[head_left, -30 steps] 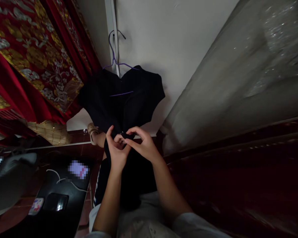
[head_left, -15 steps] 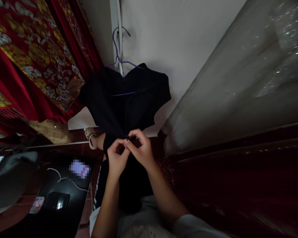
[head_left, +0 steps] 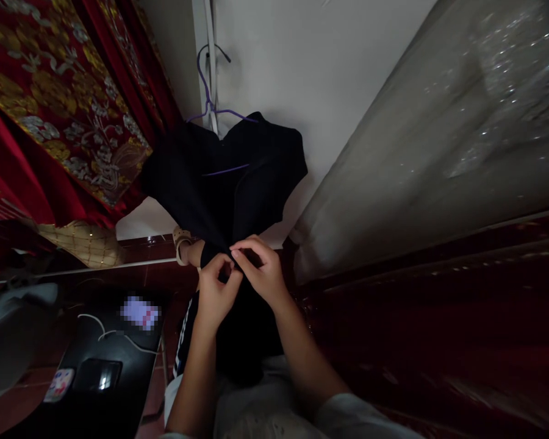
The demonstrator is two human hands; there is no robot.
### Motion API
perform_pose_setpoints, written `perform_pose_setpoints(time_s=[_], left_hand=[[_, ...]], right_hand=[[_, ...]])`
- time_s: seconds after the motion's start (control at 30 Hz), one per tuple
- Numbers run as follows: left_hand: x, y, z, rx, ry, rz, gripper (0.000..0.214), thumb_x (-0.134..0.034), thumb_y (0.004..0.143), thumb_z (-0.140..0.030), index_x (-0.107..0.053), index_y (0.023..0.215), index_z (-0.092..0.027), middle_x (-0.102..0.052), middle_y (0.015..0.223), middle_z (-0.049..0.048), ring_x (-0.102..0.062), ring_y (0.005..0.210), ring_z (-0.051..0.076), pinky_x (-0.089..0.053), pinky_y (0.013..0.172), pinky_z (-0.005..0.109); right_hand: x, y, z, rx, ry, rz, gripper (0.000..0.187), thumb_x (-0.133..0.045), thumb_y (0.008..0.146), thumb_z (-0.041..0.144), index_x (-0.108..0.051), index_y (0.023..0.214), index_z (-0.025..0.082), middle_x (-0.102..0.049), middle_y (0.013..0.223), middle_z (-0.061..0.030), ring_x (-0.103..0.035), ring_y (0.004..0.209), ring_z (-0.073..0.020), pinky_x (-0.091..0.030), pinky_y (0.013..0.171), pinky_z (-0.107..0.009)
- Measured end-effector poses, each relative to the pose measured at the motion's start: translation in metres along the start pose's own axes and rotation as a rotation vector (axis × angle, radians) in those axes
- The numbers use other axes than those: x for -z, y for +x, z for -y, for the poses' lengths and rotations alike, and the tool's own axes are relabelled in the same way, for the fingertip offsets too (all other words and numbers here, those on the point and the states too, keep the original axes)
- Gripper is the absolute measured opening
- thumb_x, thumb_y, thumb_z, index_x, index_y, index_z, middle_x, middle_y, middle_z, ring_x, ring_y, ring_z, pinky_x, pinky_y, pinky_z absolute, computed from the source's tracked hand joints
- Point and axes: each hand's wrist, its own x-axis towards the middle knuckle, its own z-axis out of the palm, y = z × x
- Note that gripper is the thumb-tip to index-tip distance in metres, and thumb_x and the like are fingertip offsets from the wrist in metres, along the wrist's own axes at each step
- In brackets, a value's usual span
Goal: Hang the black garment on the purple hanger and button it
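A black short-sleeved shirt (head_left: pixel 269 164) hangs on a purple hanger (head_left: pixel 209 105) in front of a white wall, its front parted in a V. Where the two front edges meet, my left hand (head_left: pixel 219 286) pinches the cloth between thumb and fingers. Just right of it and slightly higher, my right hand (head_left: pixel 263 268) pinches the other edge. The fingertips of both hands are close together. Any button or fastener between them is too dark and small to make out. The lower part of the shirt merges with dark cloth below my hands.
Red embroidered cloth (head_left: pixel 73 103) with gold and silver patterns hangs at the left. A black seat (head_left: pixel 114 390) at lower left bears a phone (head_left: pixel 139 312), a cable and a dark flat object. Plastic-covered grey material (head_left: pixel 393 152) leans at the right above dark red wood (head_left: pixel 439 341).
My right fingertips have come slightly apart from my left ones, moving up along the shirt's edge. The view has shifted a little, and my foot in its beige clog appears farther right.
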Motion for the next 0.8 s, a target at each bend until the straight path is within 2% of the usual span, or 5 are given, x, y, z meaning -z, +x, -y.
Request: perform_pose_setpoints(time_s=[0.13,0.33,0.5,0.6,0.8], left_hand=[[0.000,-0.002,0.000,-0.022,0.057,0.020,0.008,-0.060,0.086,-0.015,-0.060,0.079,-0.019,-0.055,0.072,-0.0019,-0.052,0.070,0.015,-0.040,0.070,0.026],[-0.007,-0.007,-0.003,0.023,0.041,-0.056,0.007,-0.059,0.085,-0.016,-0.061,0.079,-0.018,-0.054,0.070,-0.0032,-0.051,0.067,0.012,-0.040,0.068,0.024],[-0.007,-0.006,0.001,0.049,0.078,-0.031,0.005,-0.058,0.085,-0.016,-0.063,0.083,-0.017,-0.052,0.069,-0.0040,-0.050,0.067,0.012,-0.039,0.067,0.023],[-0.015,-0.004,0.006,0.063,0.118,0.030,0.005,-0.059,0.082,-0.014,-0.062,0.081,-0.017,-0.049,0.066,-0.0048,-0.047,0.064,0.011,-0.036,0.064,0.023],[-0.042,-0.001,0.005,0.065,0.323,0.293,0.008,-0.060,0.078,-0.010,-0.059,0.076,-0.018,-0.054,0.067,-0.0028,-0.049,0.061,0.012,-0.032,0.060,0.025]], right_hand=[[0.005,0.001,-0.006,0.044,-0.014,-0.073,0.011,-0.067,0.095,0.031,-0.074,0.091,0.024,-0.065,0.084,-0.0028,-0.061,0.078,-0.0175,-0.050,0.070,-0.033],[0.005,-0.001,-0.014,-0.051,0.098,-0.101,0.016,-0.076,0.087,0.031,-0.069,0.078,0.020,-0.065,0.071,0.0011,-0.058,0.065,-0.0124,-0.046,0.061,-0.026],[0.008,0.017,-0.021,0.055,0.022,-0.114,0.018,-0.074,0.089,0.030,-0.066,0.076,0.020,-0.061,0.068,0.0025,-0.054,0.061,-0.0109,-0.043,0.059,-0.025],[0.012,0.064,-0.031,0.169,-0.071,-0.118,0.022,-0.072,0.090,0.033,-0.062,0.074,0.021,-0.056,0.063,0.0038,-0.050,0.057,-0.0108,-0.041,0.058,-0.026],[0.029,0.213,-0.017,0.428,-0.305,-0.145,0.027,-0.066,0.096,0.040,-0.053,0.080,0.022,-0.046,0.058,0.0072,-0.047,0.055,-0.0110,-0.044,0.067,-0.028]])
